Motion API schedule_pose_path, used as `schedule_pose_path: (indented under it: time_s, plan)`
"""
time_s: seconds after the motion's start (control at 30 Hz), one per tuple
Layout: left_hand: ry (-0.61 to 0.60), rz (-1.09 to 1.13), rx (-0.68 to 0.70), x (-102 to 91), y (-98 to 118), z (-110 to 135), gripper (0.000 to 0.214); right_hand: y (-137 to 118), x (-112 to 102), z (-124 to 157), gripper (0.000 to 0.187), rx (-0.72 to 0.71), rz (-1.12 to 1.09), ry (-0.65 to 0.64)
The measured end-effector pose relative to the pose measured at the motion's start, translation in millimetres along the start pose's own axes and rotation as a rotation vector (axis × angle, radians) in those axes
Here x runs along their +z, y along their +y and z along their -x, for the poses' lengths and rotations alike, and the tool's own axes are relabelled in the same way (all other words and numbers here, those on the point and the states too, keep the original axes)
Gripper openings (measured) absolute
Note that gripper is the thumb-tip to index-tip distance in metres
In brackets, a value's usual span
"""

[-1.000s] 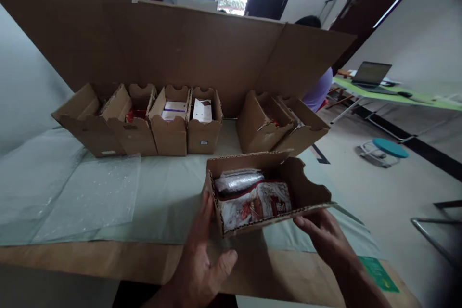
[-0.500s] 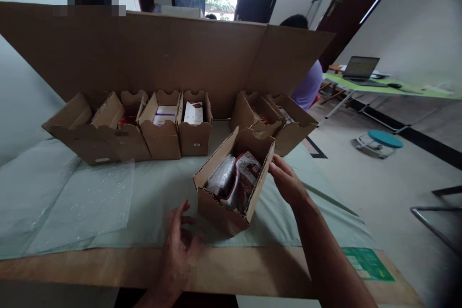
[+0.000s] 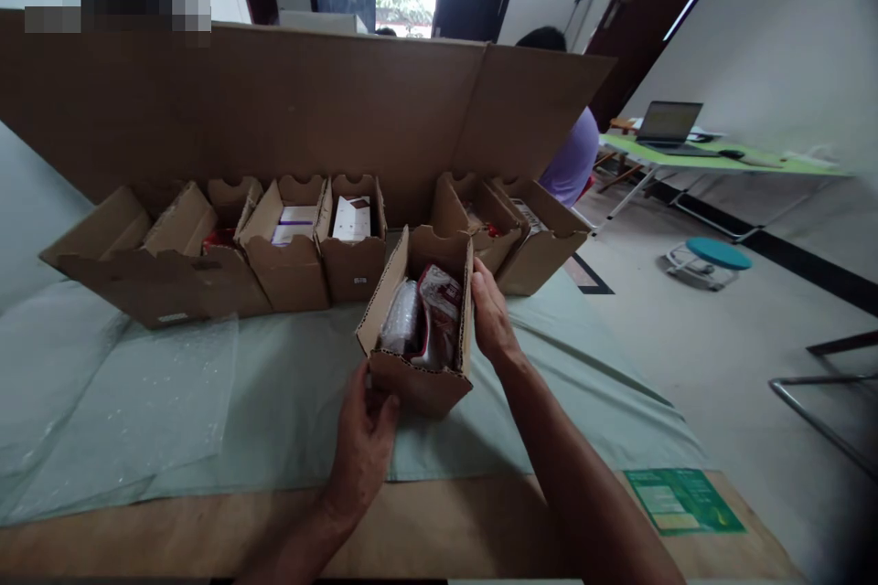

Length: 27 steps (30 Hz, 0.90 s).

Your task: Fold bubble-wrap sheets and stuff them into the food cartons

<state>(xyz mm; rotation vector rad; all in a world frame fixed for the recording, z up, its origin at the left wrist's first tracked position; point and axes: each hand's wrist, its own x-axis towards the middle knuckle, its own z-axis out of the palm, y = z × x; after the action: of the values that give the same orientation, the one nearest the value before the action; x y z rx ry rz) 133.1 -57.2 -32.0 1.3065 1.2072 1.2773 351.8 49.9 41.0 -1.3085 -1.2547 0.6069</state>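
An open cardboard bin stands on the pale green cloth in front of me, between my hands. Inside it lie a bubble-wrapped item and a dark red and white package in clear plastic. My left hand grips the bin's near left corner, some fingers hidden behind its side. Against the right wall rests my right hand, its fingers pressed along the cardboard. Both hands have the bin between them.
Behind are cardboard bins in a row, parted by a gap, and two more bins at right. A tall cardboard panel backs them. Bubble wrap lies left. People sit beyond; a laptop and stool are right.
The bin has moved away from me toward the gap in the row and turned straighter. My left hand has come up and taken hold of its near left corner; my right hand stays on its side.
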Motion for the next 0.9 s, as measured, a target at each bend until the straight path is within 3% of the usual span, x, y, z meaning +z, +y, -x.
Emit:
schedule_pose_path:
  time_s: [0.23,0.47,0.6,0.73,0.9]
  plan:
    - [-0.021,0.072,-0.053,14.0,3,-8,0.061,-4,9,23,0.077,0.019,-0.058,-0.104]
    - [-0.023,0.243,-0.166,28.8,26,-33,0.077,9,4,38,0.065,0.063,-0.162,-0.069]
    - [0.014,0.375,-0.203,45.2,35,-47,0.074,18,0,43,0.064,0.041,-0.159,-0.051]
    - [0.110,0.441,-0.210,65.9,37,-77,0.066,34,3,45,0.063,0.026,-0.119,-0.034]
    - [0.201,0.468,-0.234,91.2,35,-128,0.069,76,12,60,0.075,0.107,0.020,-0.089]
